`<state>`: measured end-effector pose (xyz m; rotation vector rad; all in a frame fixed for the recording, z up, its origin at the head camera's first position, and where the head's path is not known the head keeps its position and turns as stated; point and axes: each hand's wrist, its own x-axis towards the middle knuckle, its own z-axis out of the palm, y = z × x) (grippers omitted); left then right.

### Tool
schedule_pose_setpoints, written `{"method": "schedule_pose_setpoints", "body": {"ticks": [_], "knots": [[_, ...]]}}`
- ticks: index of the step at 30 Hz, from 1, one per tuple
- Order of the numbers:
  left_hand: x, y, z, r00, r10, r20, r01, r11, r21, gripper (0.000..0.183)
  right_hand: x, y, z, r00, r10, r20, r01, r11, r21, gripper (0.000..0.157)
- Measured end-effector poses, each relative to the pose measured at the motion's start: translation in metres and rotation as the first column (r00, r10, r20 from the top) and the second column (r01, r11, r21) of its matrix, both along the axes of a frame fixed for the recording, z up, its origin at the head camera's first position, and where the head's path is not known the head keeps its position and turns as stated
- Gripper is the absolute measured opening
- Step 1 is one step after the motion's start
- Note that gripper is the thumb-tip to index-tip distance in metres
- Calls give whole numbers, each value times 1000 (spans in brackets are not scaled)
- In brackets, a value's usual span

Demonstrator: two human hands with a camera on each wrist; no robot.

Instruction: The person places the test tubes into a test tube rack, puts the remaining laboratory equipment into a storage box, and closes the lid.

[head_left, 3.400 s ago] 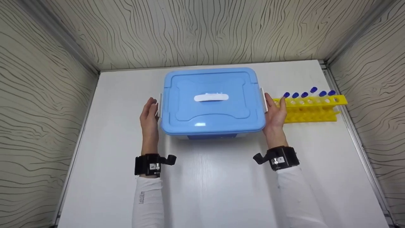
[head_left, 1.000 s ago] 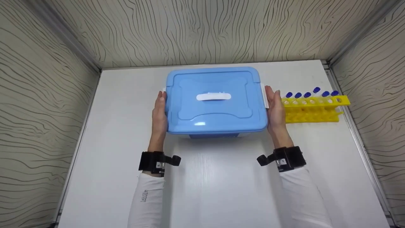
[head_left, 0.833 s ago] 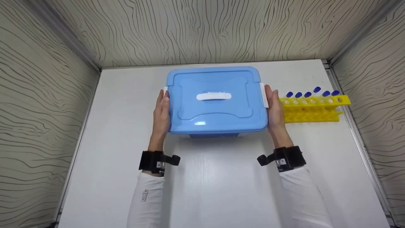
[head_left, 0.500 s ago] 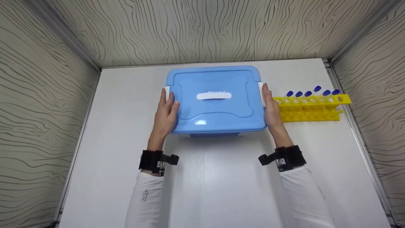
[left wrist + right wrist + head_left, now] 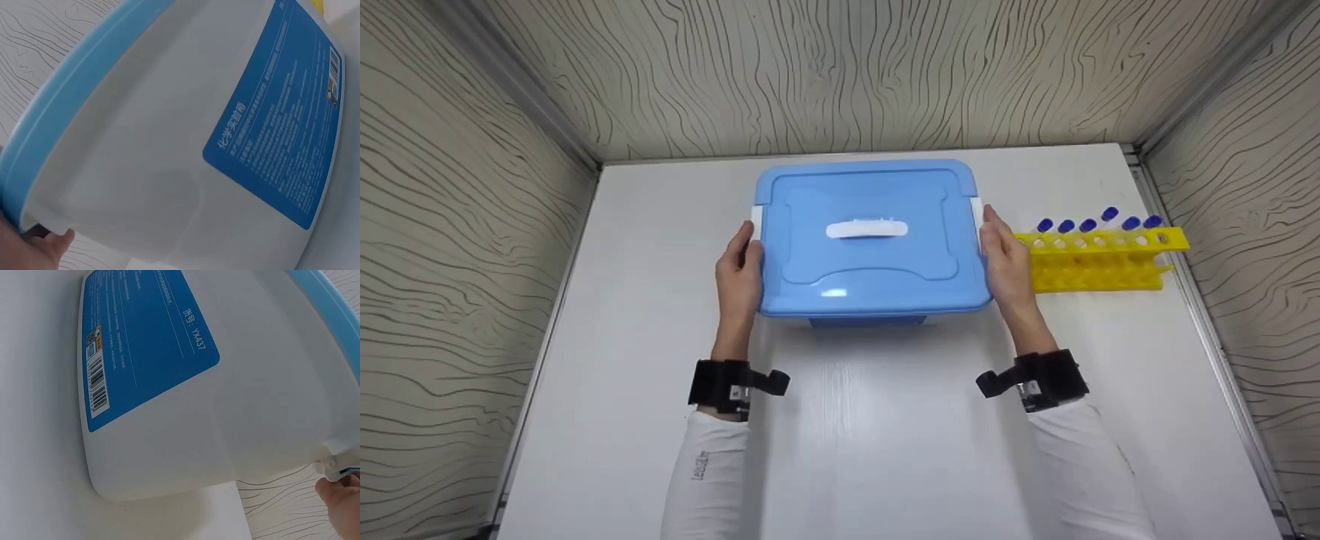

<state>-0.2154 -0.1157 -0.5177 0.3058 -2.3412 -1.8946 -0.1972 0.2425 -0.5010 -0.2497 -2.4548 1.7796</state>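
Note:
A plastic storage box (image 5: 870, 292) with a light blue lid stands mid-table, a white carrying handle (image 5: 867, 229) on top. My left hand (image 5: 739, 277) grips its left edge at the white latch (image 5: 757, 223), thumb at the lid rim. In the left wrist view a fingertip (image 5: 64, 239) shows under that rim. My right hand (image 5: 1009, 262) holds the opposite edge by the other latch (image 5: 978, 217); in the right wrist view a fingertip (image 5: 326, 488) sits right at the latch. Both latches lie up against the lid. A blue label (image 5: 281, 118) covers the box's front.
A yellow test tube rack (image 5: 1099, 274) stands just right of my right hand, with several blue-capped tubes (image 5: 1087, 225) at it. The white table (image 5: 840, 435) has patterned walls (image 5: 825, 75) behind it and on both sides.
Both latches, which stood out from the box at first, now lie against the lid. My left hand reached onto the lid edge, then drew back outward. The box stays about in place.

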Motion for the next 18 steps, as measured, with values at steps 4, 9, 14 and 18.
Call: {"method": "schedule_pose_setpoints", "body": {"ticks": [4, 9, 14, 18], "knots": [[4, -6, -4, 999, 29, -26, -29, 1000, 4, 44, 6, 6, -2, 1000, -13, -15, 14, 999, 47, 51], [10, -16, -14, 994, 32, -103, -41, 996, -84, 41, 14, 18, -9, 997, -24, -78, 37, 986, 164, 48], [16, -28, -26, 980, 4, -198, -55, 966, -254, 37, 21, 31, -17, 986, 6, -165, 48, 945, 325, 47], [22, -40, -33, 963, -42, -265, -69, 915, -397, 35, 30, 44, -24, 973, 31, -228, 79, 886, 456, 43]]}}
